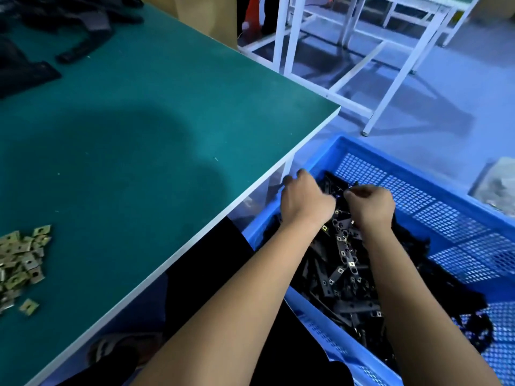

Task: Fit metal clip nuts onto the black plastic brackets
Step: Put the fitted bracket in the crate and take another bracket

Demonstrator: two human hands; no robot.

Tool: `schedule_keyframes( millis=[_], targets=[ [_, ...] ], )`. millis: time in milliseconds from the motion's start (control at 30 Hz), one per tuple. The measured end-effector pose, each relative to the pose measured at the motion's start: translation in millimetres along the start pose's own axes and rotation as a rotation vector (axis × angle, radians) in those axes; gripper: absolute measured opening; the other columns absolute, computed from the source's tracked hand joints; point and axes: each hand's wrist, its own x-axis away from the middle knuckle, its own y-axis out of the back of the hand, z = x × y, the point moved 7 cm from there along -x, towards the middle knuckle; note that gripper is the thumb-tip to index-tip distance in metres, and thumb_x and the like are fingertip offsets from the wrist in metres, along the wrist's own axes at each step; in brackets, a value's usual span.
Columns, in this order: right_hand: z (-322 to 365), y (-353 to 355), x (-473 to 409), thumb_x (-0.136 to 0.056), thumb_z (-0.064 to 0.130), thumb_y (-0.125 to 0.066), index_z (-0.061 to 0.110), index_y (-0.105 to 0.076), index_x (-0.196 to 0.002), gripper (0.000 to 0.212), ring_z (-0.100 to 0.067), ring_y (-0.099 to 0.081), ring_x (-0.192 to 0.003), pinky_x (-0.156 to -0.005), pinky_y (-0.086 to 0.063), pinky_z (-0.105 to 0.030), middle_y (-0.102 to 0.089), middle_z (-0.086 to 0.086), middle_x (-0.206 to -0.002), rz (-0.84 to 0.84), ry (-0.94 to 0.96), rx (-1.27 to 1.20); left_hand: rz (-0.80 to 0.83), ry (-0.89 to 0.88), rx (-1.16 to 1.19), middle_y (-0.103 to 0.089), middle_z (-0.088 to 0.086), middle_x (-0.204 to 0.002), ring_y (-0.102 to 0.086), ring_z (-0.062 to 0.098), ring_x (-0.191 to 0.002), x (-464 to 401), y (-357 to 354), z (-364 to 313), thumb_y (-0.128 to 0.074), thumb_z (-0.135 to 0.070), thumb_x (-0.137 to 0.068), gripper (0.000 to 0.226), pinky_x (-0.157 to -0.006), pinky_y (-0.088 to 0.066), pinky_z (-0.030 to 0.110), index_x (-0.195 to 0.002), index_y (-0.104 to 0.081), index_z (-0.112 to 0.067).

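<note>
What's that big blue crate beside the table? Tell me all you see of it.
The blue crate looks like moulded plastic, with a solid rim and perforated mesh walls. It sits low beside the green table, holding a heap of black brackets, some already fitted with metal clips. Both hands, left and right, reach into it.

A teal desk (133, 112) with a white edge was seen; brass-yellow clip nuts (21, 260) at nine o'clock, black brackets (342, 277) in a blue perforated crate (434, 207) at four o'clock.
</note>
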Motion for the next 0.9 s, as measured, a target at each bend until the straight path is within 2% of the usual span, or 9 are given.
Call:
schedule_keyframes(
  millis=[133,267,333,400,533,600,667,800,900],
  targets=[
    [112,23,14,-0.084,0.018,-0.065,0.016,-0.079,-0.091,0.016,-0.012,-0.067,-0.079,-0.070,-0.045,-0.021,-0.076,-0.002,-0.084,-0.102,0.284,-0.104,-0.134,-0.217,0.212,-0.071,0.005,-0.114,-0.064,0.026,-0.110,7,62,-48,-0.063,-0.008,-0.083,0.028,-0.096,-0.050,0.036,-0.109,-0.067,-0.015],
    [227,7,67,-0.084,0.016,-0.064,0.019,-0.071,-0.080,0.008,0.010,-0.049,-0.053,-0.052,-0.033,-0.008,-0.057,0.013,-0.062,0.002,0.558,-0.260,-0.406,-0.350,0.349,-0.072,-0.012,-0.085,-0.068,0.013,-0.090,20,157,-51,-0.063,-0.005,-0.077,0.020,-0.086,-0.054,0.032,-0.082,-0.065,-0.024],
    [275,-21,103,-0.085,0.013,-0.064,0.016,-0.069,-0.078,0.010,0.010,-0.047,-0.051,-0.053,-0.037,-0.012,-0.057,0.011,-0.062,0.121,0.669,-0.282,-0.540,-0.306,0.378,-0.070,-0.014,-0.083,-0.067,0.010,-0.089,22,208,-24,-0.064,-0.007,-0.077,0.018,-0.084,-0.053,0.031,-0.081,-0.064,-0.025],
    [312,-58,140,-0.087,0.011,-0.063,0.008,-0.070,-0.078,0.012,0.004,-0.047,-0.063,-0.060,-0.044,-0.026,-0.061,-0.001,-0.066,0.296,0.757,-0.232,-0.615,-0.222,0.362,-0.069,-0.012,-0.086,-0.065,0.012,-0.091,24,251,11,-0.063,-0.009,-0.080,0.017,-0.085,-0.053,0.032,-0.081,-0.063,-0.026],
    [379,-149,241,-0.088,0.010,-0.059,0.012,-0.059,-0.069,0.019,-0.013,-0.039,-0.077,-0.058,-0.032,-0.030,-0.048,-0.006,-0.073,0.605,0.969,-0.053,-0.798,-0.005,0.173,-0.072,-0.004,-0.097,-0.065,0.020,-0.099,44,334,100,-0.060,-0.014,-0.085,0.014,-0.088,-0.050,0.031,-0.079,-0.061,-0.027],
    [404,-189,293,-0.092,0.014,-0.060,0.011,-0.067,-0.082,0.012,-0.015,-0.057,-0.086,-0.069,-0.041,-0.031,-0.065,-0.004,-0.085,0.701,1.058,0.015,-0.898,0.088,0.117,-0.072,-0.002,-0.098,-0.064,0.023,-0.100,64,374,144,-0.061,-0.018,-0.085,0.010,-0.083,-0.046,0.030,-0.082,-0.062,-0.027],
    [422,-223,340,-0.094,0.018,-0.059,0.016,-0.074,-0.107,0.020,-0.025,-0.065,-0.108,-0.088,-0.049,-0.034,-0.073,-0.008,-0.111,0.767,1.092,0.038,-0.987,0.177,0.112,-0.072,-0.003,-0.097,-0.064,0.022,-0.100,86,410,186,-0.063,-0.019,-0.084,0.009,-0.082,-0.045,0.029,-0.088,-0.066,-0.026],
    [447,-271,408,-0.099,0.018,-0.054,0.025,-0.047,-0.148,0.050,-0.033,-0.048,-0.132,-0.102,-0.041,-0.033,-0.044,-0.016,-0.152,0.961,1.004,-0.064,-1.128,0.317,0.120,-0.066,0.001,-0.109,-0.061,0.024,-0.102,115,460,251,-0.062,-0.015,-0.082,0.019,-0.089,-0.049,0.032,-0.100,-0.064,-0.022],
    [457,-300,428,-0.096,0.021,-0.063,0.037,-0.030,-0.159,0.073,-0.028,-0.050,-0.127,-0.100,-0.049,-0.034,-0.030,-0.004,-0.163,1.136,0.760,-0.178,-1.139,0.396,0.114,-0.054,0.008,-0.125,-0.057,0.028,-0.107,116,485,282,-0.059,-0.013,-0.086,0.028,-0.094,-0.047,0.037,-0.114,-0.059,-0.018]
  ],
)
